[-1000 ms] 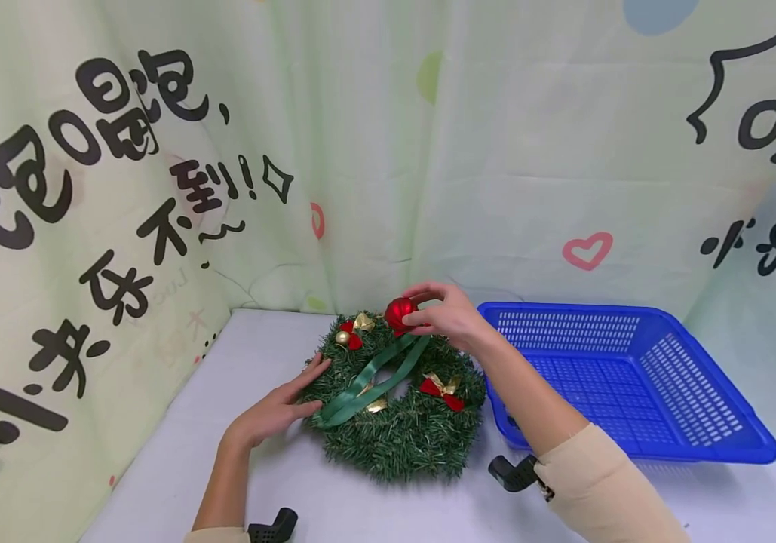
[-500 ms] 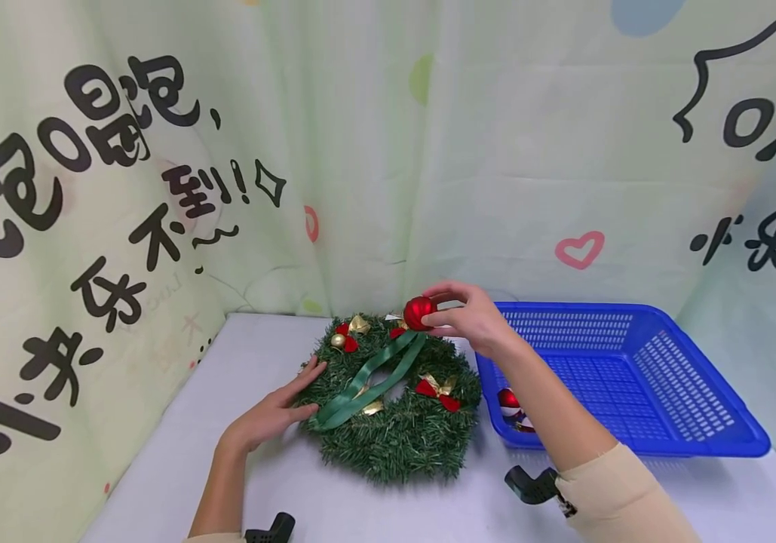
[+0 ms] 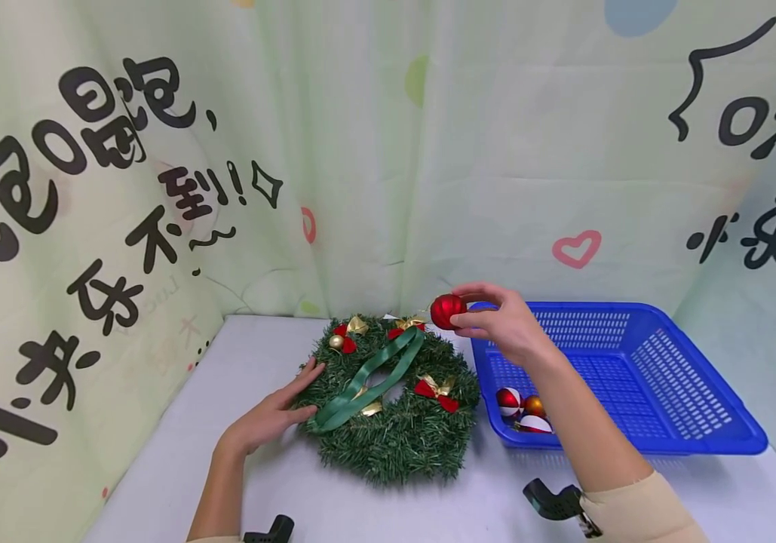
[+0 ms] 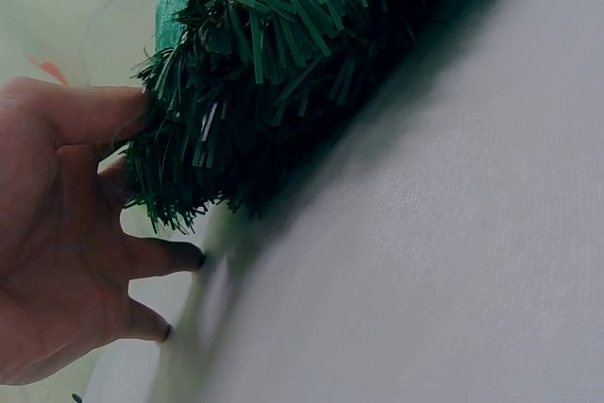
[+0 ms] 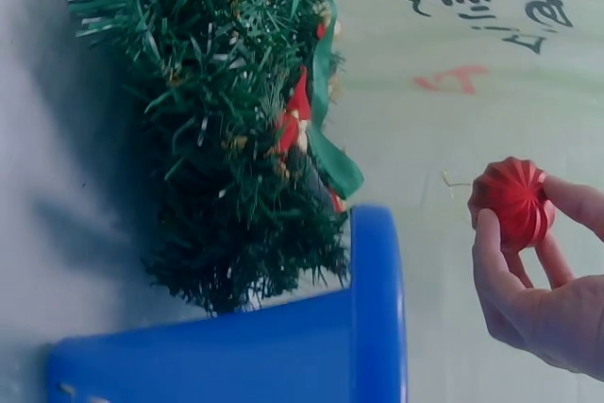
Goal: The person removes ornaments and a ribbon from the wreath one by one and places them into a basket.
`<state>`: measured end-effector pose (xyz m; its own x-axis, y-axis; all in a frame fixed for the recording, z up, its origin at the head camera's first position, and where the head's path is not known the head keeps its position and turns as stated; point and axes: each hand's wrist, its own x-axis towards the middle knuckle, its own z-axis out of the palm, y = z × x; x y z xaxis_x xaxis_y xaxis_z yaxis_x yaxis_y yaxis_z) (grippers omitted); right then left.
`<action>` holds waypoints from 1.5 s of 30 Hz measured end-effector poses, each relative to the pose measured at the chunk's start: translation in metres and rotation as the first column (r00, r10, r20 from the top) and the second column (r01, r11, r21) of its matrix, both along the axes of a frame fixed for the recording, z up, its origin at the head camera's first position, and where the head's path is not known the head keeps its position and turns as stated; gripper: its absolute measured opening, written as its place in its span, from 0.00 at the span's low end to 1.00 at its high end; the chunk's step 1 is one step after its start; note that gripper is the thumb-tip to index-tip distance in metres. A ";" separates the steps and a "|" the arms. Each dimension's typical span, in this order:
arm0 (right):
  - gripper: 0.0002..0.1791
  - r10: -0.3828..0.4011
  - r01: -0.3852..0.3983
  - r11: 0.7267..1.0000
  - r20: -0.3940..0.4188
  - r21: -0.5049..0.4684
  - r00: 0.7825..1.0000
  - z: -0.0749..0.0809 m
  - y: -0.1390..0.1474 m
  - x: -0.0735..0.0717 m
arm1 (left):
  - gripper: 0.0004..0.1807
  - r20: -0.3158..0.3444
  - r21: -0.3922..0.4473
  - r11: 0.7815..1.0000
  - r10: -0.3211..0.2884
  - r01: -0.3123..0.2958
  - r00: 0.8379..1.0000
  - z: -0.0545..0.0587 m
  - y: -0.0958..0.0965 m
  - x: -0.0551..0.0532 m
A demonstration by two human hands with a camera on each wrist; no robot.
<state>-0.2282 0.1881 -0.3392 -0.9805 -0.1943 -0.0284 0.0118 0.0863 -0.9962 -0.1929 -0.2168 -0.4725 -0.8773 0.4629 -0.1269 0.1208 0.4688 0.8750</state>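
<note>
A red ribbed Christmas bauble is pinched between the thumb and fingers of my right hand, held up beyond the wreath's right rear edge. In the right wrist view the bauble shows a thin gold hanging loop. The green wreath lies on the table, with red and gold bows, a small gold ball and a long green ribbon across its middle. My left hand rests against the wreath's left edge, thumb and fingers spread. The left wrist view shows the lower fingers extended beneath the wreath's edge.
A blue plastic basket stands to the right, close beside the wreath. Inside its left front corner lie a red and white bauble, an orange one and another white and red one. A printed curtain hangs behind the white table.
My right hand has moved right with the red bauble, away from over the wreath toward the basket. More baubles in the basket now show. My left hand stays at the wreath.
</note>
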 end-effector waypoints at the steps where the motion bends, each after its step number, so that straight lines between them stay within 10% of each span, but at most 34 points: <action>1: 0.30 -0.006 0.006 1.000 -0.001 0.002 1.000 0.000 0.003 0.001 | 0.41 0.000 0.001 1.000 0.000 0.000 1.000 0.000 0.000 0.000; 26: 0.32 -0.128 0.133 0.975 -0.039 0.179 0.991 -0.020 0.061 0.037 | 0.40 0.004 -0.008 1.000 0.000 0.000 1.000 -0.002 -0.002 0.000; 45: 0.29 -0.162 0.147 0.944 0.029 0.295 0.986 -0.056 0.080 0.027 | 0.40 -0.002 -0.005 1.000 -0.001 0.001 1.000 -0.001 0.000 0.001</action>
